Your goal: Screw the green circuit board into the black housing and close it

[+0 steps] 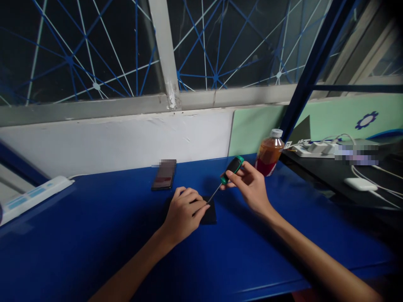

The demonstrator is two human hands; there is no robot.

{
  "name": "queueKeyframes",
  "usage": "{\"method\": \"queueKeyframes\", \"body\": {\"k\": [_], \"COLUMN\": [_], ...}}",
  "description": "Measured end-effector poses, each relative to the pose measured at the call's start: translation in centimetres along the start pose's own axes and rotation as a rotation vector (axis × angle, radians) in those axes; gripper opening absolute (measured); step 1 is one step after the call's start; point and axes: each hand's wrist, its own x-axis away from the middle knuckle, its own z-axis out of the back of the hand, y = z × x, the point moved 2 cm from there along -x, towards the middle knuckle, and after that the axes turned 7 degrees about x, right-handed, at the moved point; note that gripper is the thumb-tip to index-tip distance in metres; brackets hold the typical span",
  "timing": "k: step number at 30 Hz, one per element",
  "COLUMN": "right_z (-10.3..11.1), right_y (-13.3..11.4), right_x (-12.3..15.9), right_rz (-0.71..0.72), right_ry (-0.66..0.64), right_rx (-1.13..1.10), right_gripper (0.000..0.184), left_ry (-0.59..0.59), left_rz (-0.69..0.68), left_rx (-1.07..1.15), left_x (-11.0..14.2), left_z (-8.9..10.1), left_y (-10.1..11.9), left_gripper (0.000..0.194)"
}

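Blue table [78,235]; black flat pad [210,214] mid-table, toward the far edge, under left hand [182,214], grip pressed flat on it; right hand [250,186], grip closed round screwdriver [228,173], tip at the pad; bottle [269,153] near far right corner.

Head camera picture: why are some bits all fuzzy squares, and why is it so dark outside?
Head view: the phone top and a strip by the power strip are blurred in blocks; the window is black, the blue table dimly lit.
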Motion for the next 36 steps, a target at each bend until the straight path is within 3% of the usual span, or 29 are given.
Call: {"method": "queueKeyframes", "body": {"k": [11, 15, 19, 25, 31, 36], "right_z": [0.2, 0.7, 1.4, 2.2, 2.7, 2.7], "right_y": [-0.3, -0.3, -0.2, 0.0, 0.1, -0.3], "right_x": [0.0, -0.3, -0.6, -1.0, -1.2, -1.2], "right_rz": [0.029, 0.05, 0.085, 0.117, 0.145, 0.136], "right_ry": [0.032, 0.063, 0.083, 0.123, 0.14, 0.171], "right_rx": [0.018, 0.036, 0.069, 0.112, 0.143, 0.096], "right_gripper": [0.021, 0.02, 0.02, 0.02, 0.019, 0.019], "left_ry": [0.028, -0.014, -0.151, -0.244, -0.235, -0.111], "left_rz": [0.022, 0.058, 0.036, 0.077, 0.111, 0.139], "left_rx": [-0.002, -0.024, -0.001, 0.011, 0.094, 0.176], "left_x": [-0.1, -0.2, -0.1, 0.2, 0.0, -0.2], "left_z": [0.3, 0.6, 0.4, -0.2, 0.1, 1.4], "left_y": [0.0, 0.1, 0.1, -0.2, -0.3, -0.4], "left_gripper": [0.011, 0.034, 0.067, 0.07, 0.073, 0.065]}}
